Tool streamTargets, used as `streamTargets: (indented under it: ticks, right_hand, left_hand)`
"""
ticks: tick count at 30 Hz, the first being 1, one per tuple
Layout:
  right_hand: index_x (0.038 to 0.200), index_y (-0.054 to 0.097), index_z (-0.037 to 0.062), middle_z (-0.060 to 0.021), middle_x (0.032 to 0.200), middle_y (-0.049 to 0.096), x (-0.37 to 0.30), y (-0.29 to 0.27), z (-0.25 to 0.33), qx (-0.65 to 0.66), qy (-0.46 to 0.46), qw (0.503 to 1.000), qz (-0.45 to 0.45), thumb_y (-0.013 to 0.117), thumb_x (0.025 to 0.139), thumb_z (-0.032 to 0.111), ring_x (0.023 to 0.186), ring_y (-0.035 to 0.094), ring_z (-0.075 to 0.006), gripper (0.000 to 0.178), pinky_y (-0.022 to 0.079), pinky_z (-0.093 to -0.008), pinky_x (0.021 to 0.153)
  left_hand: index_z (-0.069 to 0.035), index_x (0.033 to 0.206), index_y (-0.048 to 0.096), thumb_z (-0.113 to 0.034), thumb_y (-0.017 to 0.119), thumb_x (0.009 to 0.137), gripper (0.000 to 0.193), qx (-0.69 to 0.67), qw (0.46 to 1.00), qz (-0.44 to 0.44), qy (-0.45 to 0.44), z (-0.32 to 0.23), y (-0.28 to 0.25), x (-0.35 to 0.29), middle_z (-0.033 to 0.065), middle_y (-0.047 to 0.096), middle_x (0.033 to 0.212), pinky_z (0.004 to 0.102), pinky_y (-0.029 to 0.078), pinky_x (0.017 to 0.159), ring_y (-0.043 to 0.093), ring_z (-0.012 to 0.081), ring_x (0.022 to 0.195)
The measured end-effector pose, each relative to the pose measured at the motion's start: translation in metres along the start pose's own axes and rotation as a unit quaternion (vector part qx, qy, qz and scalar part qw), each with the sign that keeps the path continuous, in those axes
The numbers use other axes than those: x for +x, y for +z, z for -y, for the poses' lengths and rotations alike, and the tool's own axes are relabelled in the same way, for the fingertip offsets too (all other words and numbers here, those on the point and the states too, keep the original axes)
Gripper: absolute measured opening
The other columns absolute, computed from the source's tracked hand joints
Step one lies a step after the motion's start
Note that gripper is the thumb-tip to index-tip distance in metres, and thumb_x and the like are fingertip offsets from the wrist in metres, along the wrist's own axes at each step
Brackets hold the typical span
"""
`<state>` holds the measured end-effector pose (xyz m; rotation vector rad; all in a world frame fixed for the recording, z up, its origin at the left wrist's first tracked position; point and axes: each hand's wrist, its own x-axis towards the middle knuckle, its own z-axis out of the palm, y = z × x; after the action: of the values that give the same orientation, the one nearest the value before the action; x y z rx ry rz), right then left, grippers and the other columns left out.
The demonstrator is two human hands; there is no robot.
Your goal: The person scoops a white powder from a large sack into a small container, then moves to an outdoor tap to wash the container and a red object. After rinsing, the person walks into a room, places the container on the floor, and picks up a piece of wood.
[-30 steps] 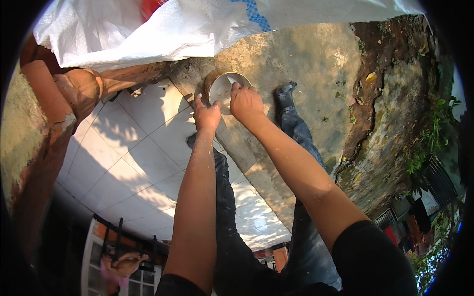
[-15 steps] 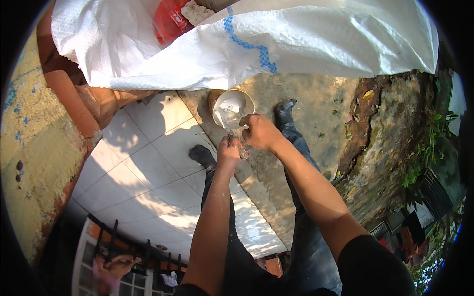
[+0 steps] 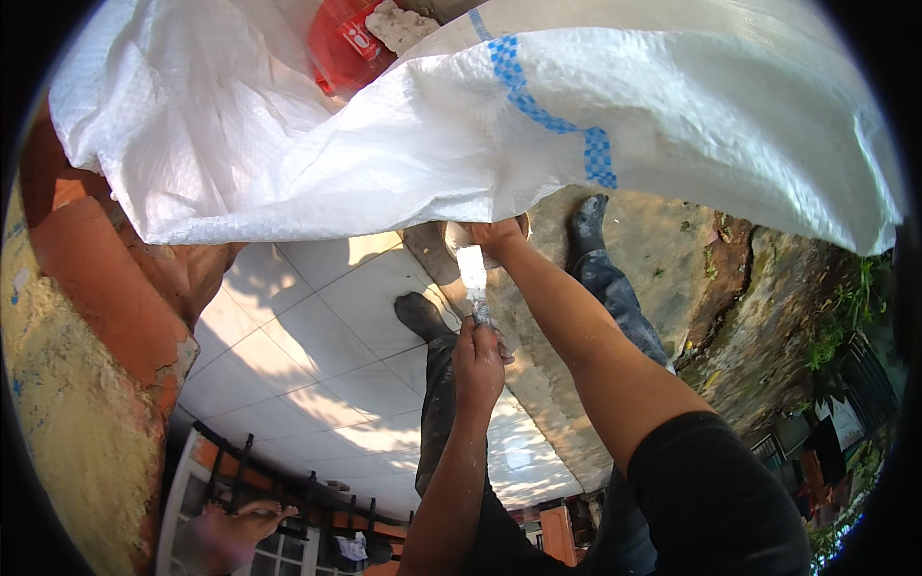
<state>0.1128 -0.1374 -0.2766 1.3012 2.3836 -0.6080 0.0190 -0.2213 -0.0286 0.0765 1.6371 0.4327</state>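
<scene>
My left hand is closed round the handle of a putty knife, whose flat blade points away from me and is coated in white paste. Beyond the blade, my right hand reaches down at a round bucket. Its fingers are hidden by the bucket and the overhanging sack edge, so I cannot see whether they hold anything. A large white woven sack with a blue checked stripe spreads across the top of the view and covers the bucket's far side.
A red plastic packet and a pale rough lump lie behind the sack's edge. White floor tiles lie left, rough concrete right. A chipped, yellowish wall stands at far left. Another person is at lower left.
The putty knife has come up and back from the bucket, its white-coated blade now showing. My right hand has moved forward to the bucket. The sack fills more of the view and hides the bucket's far side.
</scene>
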Motion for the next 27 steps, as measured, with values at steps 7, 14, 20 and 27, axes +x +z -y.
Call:
streamTargets:
  ticks: [7, 14, 20, 27]
  right_hand:
    - [0.134, 0.057, 0.0221, -0.0151, 0.143, 0.054, -0.001, 0.000, -0.008, 0.049, -0.038, 0.997, -0.054, 0.053, 0.098, 0.023, 0.127, 0.059, -0.0347, 0.037, 0.058, -0.0418, 0.082]
    - [0.140, 0.050, 0.0053, -0.0230, 0.130, 0.065, -0.014, -0.040, -0.031, 0.293, 0.017, 0.954, 0.053, 0.064, 0.086, 0.013, 0.111, 0.067, -0.0424, 0.056, 0.055, -0.0490, 0.095]
    - [0.139, 0.045, -0.0037, -0.0301, 0.108, 0.069, -0.064, -0.107, -0.048, 0.459, 0.109, 0.881, 0.028, 0.076, 0.075, 0.014, 0.109, 0.065, -0.0479, 0.073, 0.052, -0.0500, 0.095]
    - [0.139, 0.055, 0.0001, -0.0233, 0.092, 0.070, -0.132, -0.196, -0.039, 0.489, 0.162, 0.857, -0.005, 0.070, 0.077, 0.007, 0.079, 0.067, -0.0298, 0.064, 0.054, -0.0393, 0.078]
  left_hand:
    - [0.001, 0.105, 0.056, -0.024, 0.043, 0.109, 0.028, -0.031, 0.999, 0.035, -0.003, 0.021, 0.000, 0.007, 0.0074, 0.058, 0.083, 0.0308, 0.054, 0.061, 0.059, 0.0152, 0.066]
    - [-0.001, 0.105, 0.056, -0.025, 0.043, 0.108, 0.028, -0.030, 0.999, 0.024, -0.014, 0.009, -0.007, 0.000, 0.0056, 0.057, 0.081, 0.0312, 0.055, 0.060, 0.058, 0.0143, 0.063]
    - [-0.008, 0.104, 0.059, -0.030, 0.044, 0.105, 0.026, 0.001, 0.999, 0.011, -0.045, 0.008, -0.020, -0.009, 0.0023, 0.058, 0.079, 0.0312, 0.054, 0.060, 0.056, 0.0125, 0.062]
    - [-0.005, 0.095, 0.057, -0.027, 0.046, 0.104, 0.026, 0.046, 0.999, 0.018, -0.022, 0.021, -0.022, 0.003, 0.0042, 0.057, 0.074, 0.0330, 0.050, 0.051, 0.054, 0.0149, 0.054]
